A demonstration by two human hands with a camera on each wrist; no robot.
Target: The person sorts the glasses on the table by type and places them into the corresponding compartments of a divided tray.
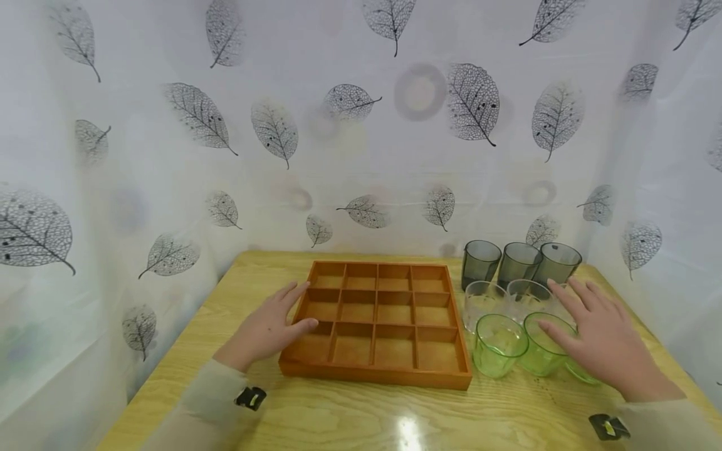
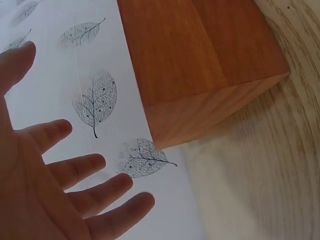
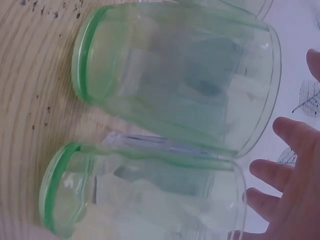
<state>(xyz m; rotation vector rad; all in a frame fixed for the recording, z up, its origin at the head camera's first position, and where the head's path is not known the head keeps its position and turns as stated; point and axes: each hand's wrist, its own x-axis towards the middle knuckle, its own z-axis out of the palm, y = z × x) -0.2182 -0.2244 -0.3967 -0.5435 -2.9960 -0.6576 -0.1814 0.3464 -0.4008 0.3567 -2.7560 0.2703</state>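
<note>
A wooden box (image 1: 375, 379) divided into several square compartments lies on the table, its compartments bare. My left hand (image 1: 276, 322) is at the box's left side with fingers spread; the left wrist view shows its palm and straight fingers apart from the box's corner (image 2: 210, 75). Over the front right glasses hovers my right hand (image 1: 600, 338), fingers extended and holding nothing. Below it stand green glasses (image 1: 501, 347), one of them (image 1: 583, 373) mostly hidden by the hand. In the right wrist view two green glasses (image 3: 175, 75) appear close up, near the fingertips (image 3: 287, 130).
Behind the green glasses stands a row of clear glasses (image 1: 485, 304), then a row of dark grey glasses (image 1: 481, 263). The wooden table (image 1: 338, 419) reaches a white curtain (image 1: 361, 150) with leaf prints at the back and sides.
</note>
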